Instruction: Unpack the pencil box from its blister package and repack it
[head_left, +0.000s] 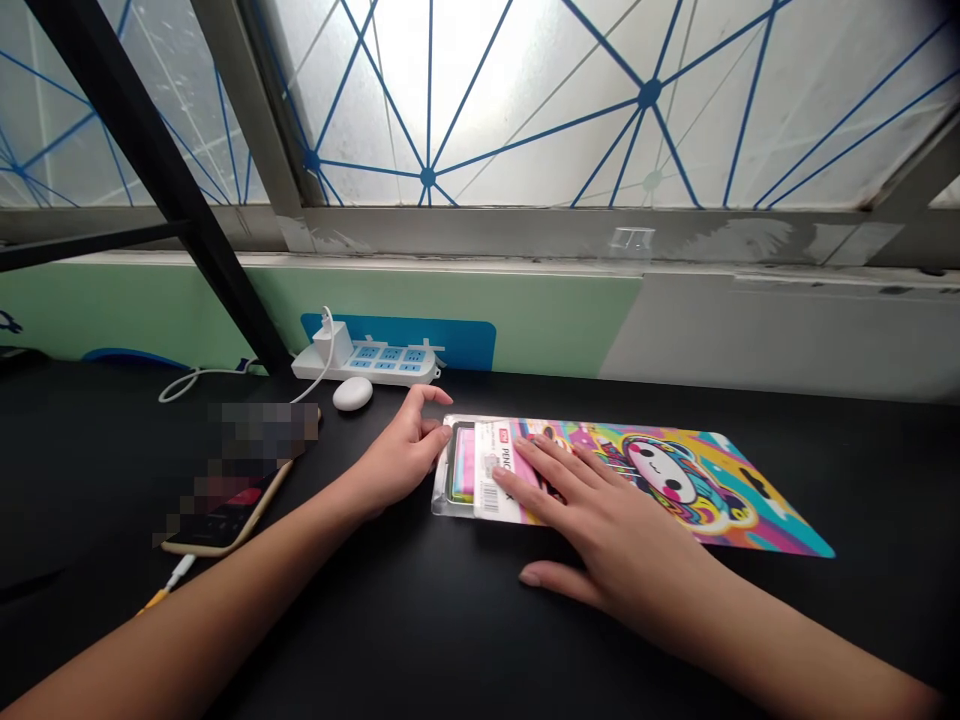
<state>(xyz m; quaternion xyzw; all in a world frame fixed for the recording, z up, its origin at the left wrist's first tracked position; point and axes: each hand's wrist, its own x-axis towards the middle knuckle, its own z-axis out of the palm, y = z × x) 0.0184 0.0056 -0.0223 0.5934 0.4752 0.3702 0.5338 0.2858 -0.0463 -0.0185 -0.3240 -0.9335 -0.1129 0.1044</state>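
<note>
A flat, brightly printed package [757, 480] with a cartoon figure lies lengthwise on the black table. At its left end is a clear plastic part [441, 500] with a pink and yellow case inside. A white label [487, 510] with a barcode and the letters "PENC" sits beside it, partly hidden by fingers. My right hand [600, 510] rests flat across the label and print, fingers spread and thumb on the table side. My left hand [401, 450] is at the package's left end, index finger bent outward and thumb against the clear edge; its other fingers are mostly hidden.
To the left lies a phone [247, 515], partly blurred out, with a white cable plugged in. A white power strip [375, 365] with a charger stands against the wall, a white rounded object [352, 394] before it. A black slanted post [172, 200] rises at left.
</note>
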